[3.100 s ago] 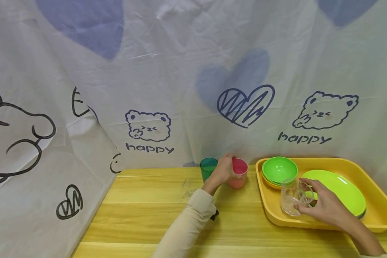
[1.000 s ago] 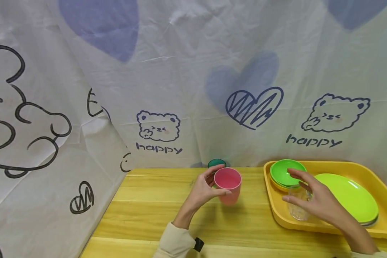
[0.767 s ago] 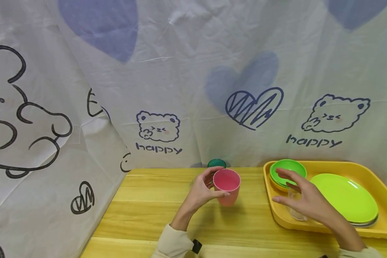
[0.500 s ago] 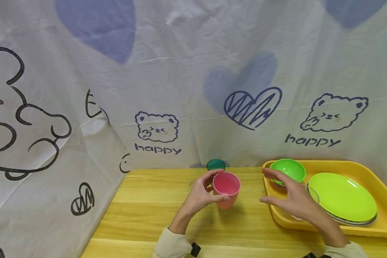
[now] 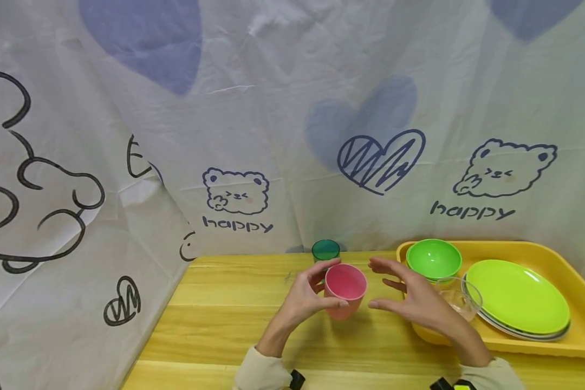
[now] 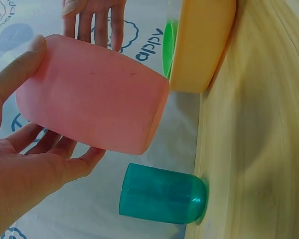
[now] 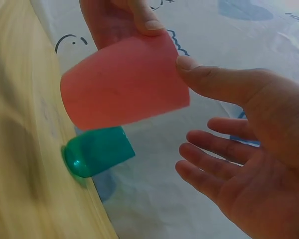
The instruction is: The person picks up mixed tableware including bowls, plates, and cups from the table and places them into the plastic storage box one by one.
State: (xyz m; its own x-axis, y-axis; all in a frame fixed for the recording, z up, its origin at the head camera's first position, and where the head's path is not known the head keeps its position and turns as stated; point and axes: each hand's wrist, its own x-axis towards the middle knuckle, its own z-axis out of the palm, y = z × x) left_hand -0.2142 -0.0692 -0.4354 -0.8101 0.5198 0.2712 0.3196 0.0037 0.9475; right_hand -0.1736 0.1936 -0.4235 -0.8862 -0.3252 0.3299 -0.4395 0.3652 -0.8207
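Note:
A pink cup [image 5: 343,306] is held above the table in my left hand [image 5: 297,298], thumb on the near side and fingers round the far side. My right hand [image 5: 414,295] is beside the cup's right side, fingers spread and holding nothing; in the head view a small gap separates it from the cup. In the right wrist view its thumb [image 7: 219,82] appears close to the rim of the pink cup [image 7: 124,82]; whether they touch I cannot tell. Behind, a teal cup [image 6: 162,194] stands upright on the table.
On the right is a yellow tray [image 5: 582,325]. It holds green bowls [image 5: 434,260], a stack of plates topped by a lime-green one [image 5: 517,298], and a clear glass [image 5: 460,303], partly behind my right arm. A printed cloth [image 5: 283,135] hangs behind the wooden table [image 5: 214,314].
My left hand has brought the pink cup nearer from beside the teal cup. The right hand has let go of the clear glass in the tray and moved left towards the pink cup.

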